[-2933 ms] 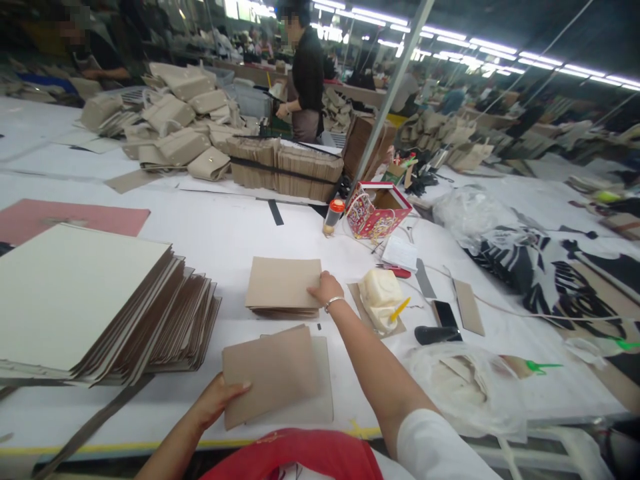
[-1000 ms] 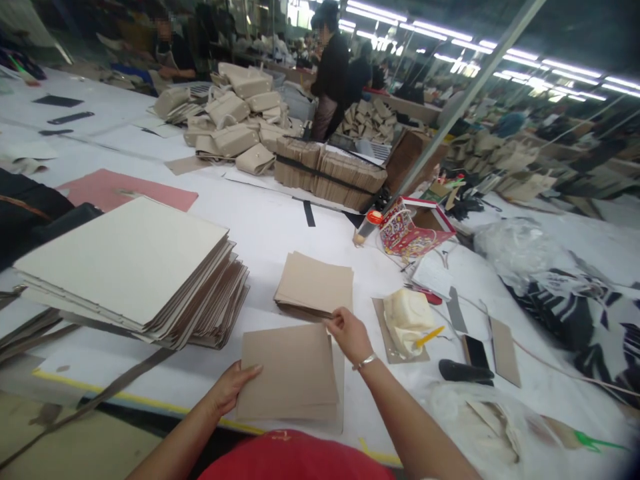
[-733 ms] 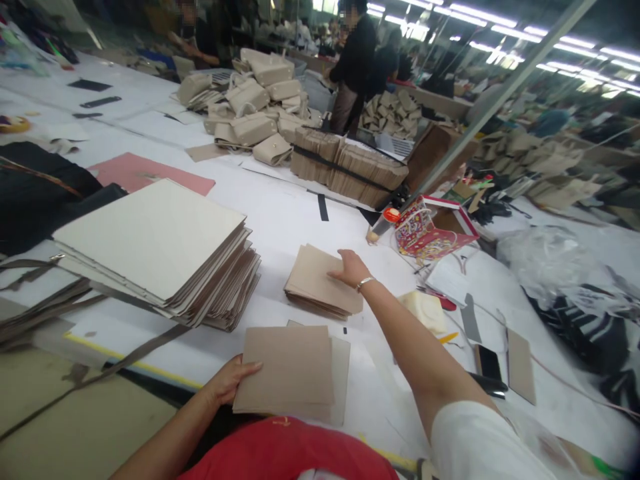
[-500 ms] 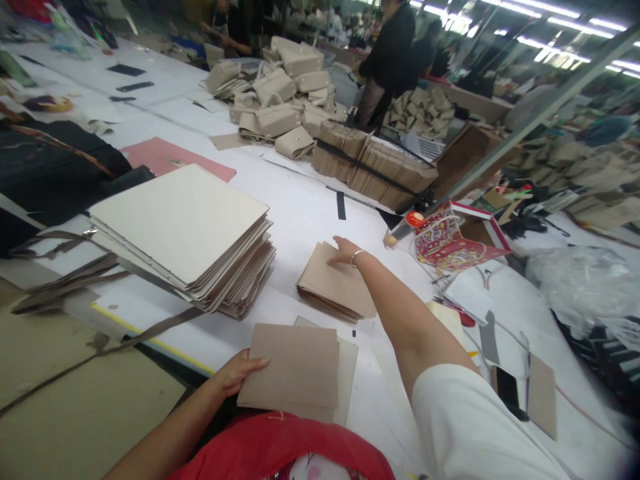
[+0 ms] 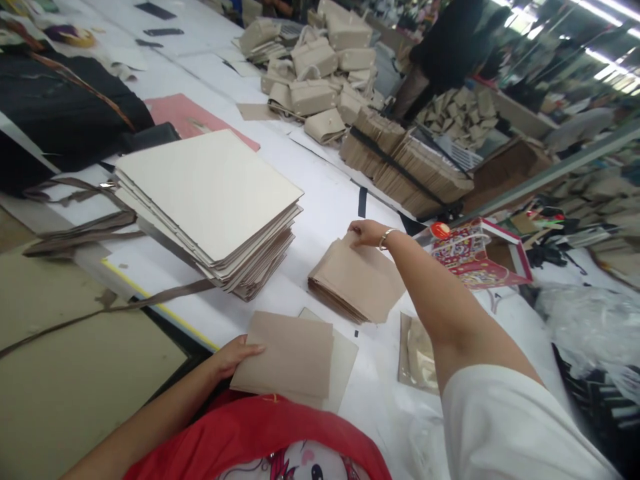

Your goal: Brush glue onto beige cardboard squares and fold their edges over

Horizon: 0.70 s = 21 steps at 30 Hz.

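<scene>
My left hand [image 5: 233, 357] grips the left edge of a flat tan panel [image 5: 285, 353], thumb on top. A paler sheet [image 5: 344, 363] lies partly under that panel on the white table. Ahead and to the right, my right hand [image 5: 367, 233] has its fingers curled over the far corner of a low stack of tan panels [image 5: 355, 280], pinching the top panel there. The fingertips are partly hidden. A taller stack of cream boards [image 5: 210, 193], with darker layers below, stands to the left of both hands.
Tan bags [image 5: 315, 67] are heaped at the back, beside a strapped row of brown pieces [image 5: 405, 163]. A patterned paper bag [image 5: 465, 257] and clear plastic [image 5: 585, 320] lie on the right. Black material [image 5: 65, 107] is at left. A person [image 5: 440, 53] stands beyond.
My right hand has gone from lying with extended fingers on the small stack to pinching its far corner. The left hand keeps hold of its panel. The camera view has shifted.
</scene>
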Available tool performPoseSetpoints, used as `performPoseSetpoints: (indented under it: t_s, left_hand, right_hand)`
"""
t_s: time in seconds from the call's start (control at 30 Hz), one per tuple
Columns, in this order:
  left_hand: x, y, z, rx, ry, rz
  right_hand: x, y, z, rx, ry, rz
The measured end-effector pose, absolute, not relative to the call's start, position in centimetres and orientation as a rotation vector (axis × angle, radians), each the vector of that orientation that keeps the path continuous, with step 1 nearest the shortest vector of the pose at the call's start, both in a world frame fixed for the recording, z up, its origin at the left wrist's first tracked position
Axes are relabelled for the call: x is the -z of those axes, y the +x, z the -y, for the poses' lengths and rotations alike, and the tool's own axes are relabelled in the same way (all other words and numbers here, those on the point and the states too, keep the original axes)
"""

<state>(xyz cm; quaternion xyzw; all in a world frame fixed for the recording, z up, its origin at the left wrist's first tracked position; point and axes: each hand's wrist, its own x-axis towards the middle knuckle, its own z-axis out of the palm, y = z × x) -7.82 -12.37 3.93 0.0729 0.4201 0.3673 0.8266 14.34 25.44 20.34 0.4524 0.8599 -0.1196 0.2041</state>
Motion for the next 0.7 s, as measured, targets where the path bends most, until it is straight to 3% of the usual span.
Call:
performPoseSetpoints:
  t_s: [0.17, 0.4, 0.57, 0.63, 0.7]
  left_hand:
    - [-4.5, -7.9, 11.5, -0.780, 0.151, -0.893]
    - [-5.1, -6.8, 10.6, -0.789, 0.132, -0.881]
    - [-5.4, -5.7, 9.6, -0.781, 0.120, -0.852]
    - [-5.3, -5.4, 9.2, -0.782, 0.113, -0.842]
    - [-5.1, -5.3, 8.9, -0.794, 0.090, -0.837]
  right_hand:
    - [-25.3, 16.6, -24.1, 0.786, 1.403, -2.363]
    - [-32.0, 24.5, -17.4, 1.693, 2.205, -2.213]
    - [-26.1, 26.7, -8.4, 2.199, 2.676, -1.989]
    - [-22.3, 26.2, -4.0, 2.152, 3.036, -1.790]
    - [-18.8, 25.1, 0.6, 1.811, 3.278, -1.613]
